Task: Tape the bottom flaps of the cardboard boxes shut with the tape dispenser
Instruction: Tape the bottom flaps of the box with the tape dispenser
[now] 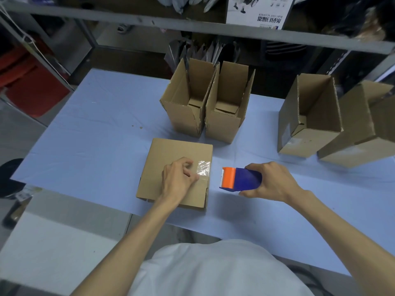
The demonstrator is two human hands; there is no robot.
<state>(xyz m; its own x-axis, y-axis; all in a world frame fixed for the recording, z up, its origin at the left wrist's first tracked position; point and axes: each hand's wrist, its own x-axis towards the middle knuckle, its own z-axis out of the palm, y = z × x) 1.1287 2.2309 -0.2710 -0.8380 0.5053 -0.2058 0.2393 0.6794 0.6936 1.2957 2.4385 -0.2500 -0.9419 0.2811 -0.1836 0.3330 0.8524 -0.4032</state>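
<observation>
A cardboard box (171, 154) lies bottom-up on the blue table (96, 129) in front of me. Clear tape (204, 167) shines along its closed flaps near the right edge. My left hand (178, 180) rests on the box top with fingers curled, pressing the tape down. My right hand (270, 180) grips a blue and orange tape dispenser (239, 180) just right of the box, a little above the table, its orange end pointing at the box.
Two open upright boxes (205, 116) stand side by side behind the flat one. Two more open boxes (310, 129) lie at the right edge. A metal shelf frame (192, 26) crosses above the table's far side.
</observation>
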